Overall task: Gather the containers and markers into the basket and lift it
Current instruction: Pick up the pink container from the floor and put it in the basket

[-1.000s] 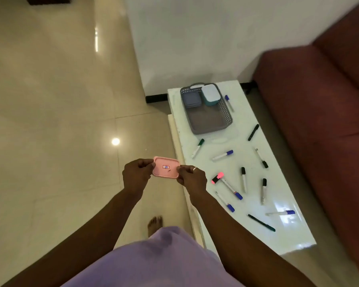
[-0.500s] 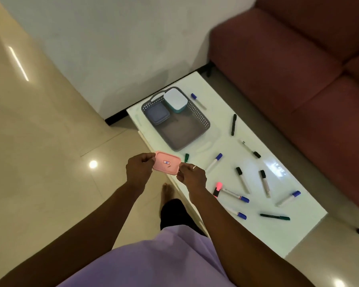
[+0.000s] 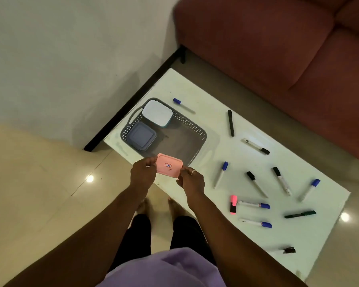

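Note:
I hold a small pink container (image 3: 169, 165) by its two ends, my left hand (image 3: 143, 174) gripping the left end and my right hand (image 3: 191, 180) the right end. It hovers just in front of the grey perforated basket (image 3: 197, 132) on the white table (image 3: 247, 241). Inside the basket sit a blue-grey container (image 3: 141, 136) and a teal container with a white lid (image 3: 157, 115). Several markers lie scattered on the table to the right, among them a blue-capped marker (image 3: 221, 173), a black marker (image 3: 230, 122) and a pink highlighter (image 3: 233, 207).
A dark red sofa (image 3: 278, 44) runs along the table's far side. A white wall (image 3: 71, 59) with black skirting stands behind the basket. My bare feet (image 3: 145, 206) stand on glossy beige floor tiles by the table's near edge. A small dark scrap (image 3: 289, 250) lies near the table's corner.
The view has swung and I stand closer to the table. Both hands still hold the pink container, which is now nearer the basket's front edge.

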